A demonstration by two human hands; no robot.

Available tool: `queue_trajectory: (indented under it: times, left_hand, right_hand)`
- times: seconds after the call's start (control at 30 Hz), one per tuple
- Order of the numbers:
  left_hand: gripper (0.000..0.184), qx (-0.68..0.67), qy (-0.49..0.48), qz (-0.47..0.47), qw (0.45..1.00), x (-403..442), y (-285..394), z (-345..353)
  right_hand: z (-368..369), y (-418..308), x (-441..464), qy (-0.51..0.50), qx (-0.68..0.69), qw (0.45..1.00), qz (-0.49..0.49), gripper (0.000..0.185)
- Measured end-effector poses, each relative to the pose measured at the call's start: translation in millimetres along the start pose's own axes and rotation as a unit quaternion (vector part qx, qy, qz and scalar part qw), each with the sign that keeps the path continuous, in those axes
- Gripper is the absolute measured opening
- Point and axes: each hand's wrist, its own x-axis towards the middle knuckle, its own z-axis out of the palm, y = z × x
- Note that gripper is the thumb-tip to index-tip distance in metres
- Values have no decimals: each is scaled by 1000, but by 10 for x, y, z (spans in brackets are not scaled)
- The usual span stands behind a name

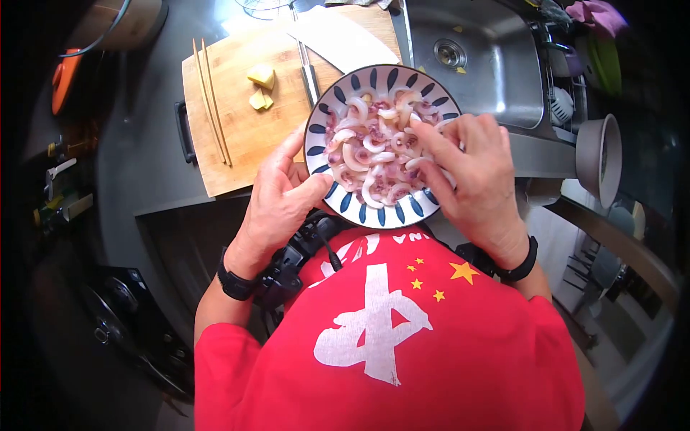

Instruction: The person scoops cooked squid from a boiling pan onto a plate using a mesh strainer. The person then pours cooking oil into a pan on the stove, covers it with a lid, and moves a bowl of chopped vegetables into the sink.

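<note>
A round white plate (315, 149) with blue leaf-shaped marks round its rim is heaped with cut squid (375, 154), pale rings and strips with purplish bits. At the plate's left edge, my left hand (277, 197) grips it, thumb on top of the rim and the other fingers partly hidden beneath. Over the right side reaches my right hand (478, 169). Its forefinger and thumb are bent and apart, their tips at the squid; the remaining fingers are curled and partly hidden. No piece shows clearly held between them.
Behind the plate lies a wooden cutting board (237, 136) bearing chopsticks (211, 108), yellowish ginger-like pieces (261, 86) and a cleaver (345, 42). A dark-handled tool (310, 82) lies beside the blade. To the right are a steel sink (496, 93) and a grey pot (600, 161).
</note>
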Motion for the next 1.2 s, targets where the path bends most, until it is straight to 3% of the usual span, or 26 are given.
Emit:
queue_trajectory:
  times: [0.27, 0.37, 0.53, 0.63, 0.83, 0.9, 1.0, 1.2]
  left_hand:
    - [64, 15, -23, -17, 999, 46, 68, 52]
    - [64, 18, -32, -18, 999, 49, 63, 57]
    - [64, 1, -20, -16, 1000, 52, 53, 66]
    - [63, 34, -33, -22, 999, 47, 53, 33]
    - [64, 44, -27, -24, 998, 50, 62, 9]
    - [64, 49, -24, -22, 998, 56, 41, 16]
    - [64, 36, -20, -16, 999, 66, 59, 95]
    - [67, 67, -50, -24, 996, 56, 76, 130]
  right_hand:
    - [10, -68, 109, -48, 99, 992, -61, 32]
    - [109, -10, 264, 35, 54, 998, -27, 30]
    - [147, -40, 291, -36, 38, 997, -50, 25]
    - [155, -45, 264, -17, 80, 993, -79, 32]
    - [163, 7, 307, 4, 89, 995, -44, 25]
    - [223, 49, 360, 67, 90, 993, -39, 19]
    - [242, 61, 460, 49, 64, 995, -60, 9]
    - [365, 118, 573, 56, 14, 995, -77, 19]
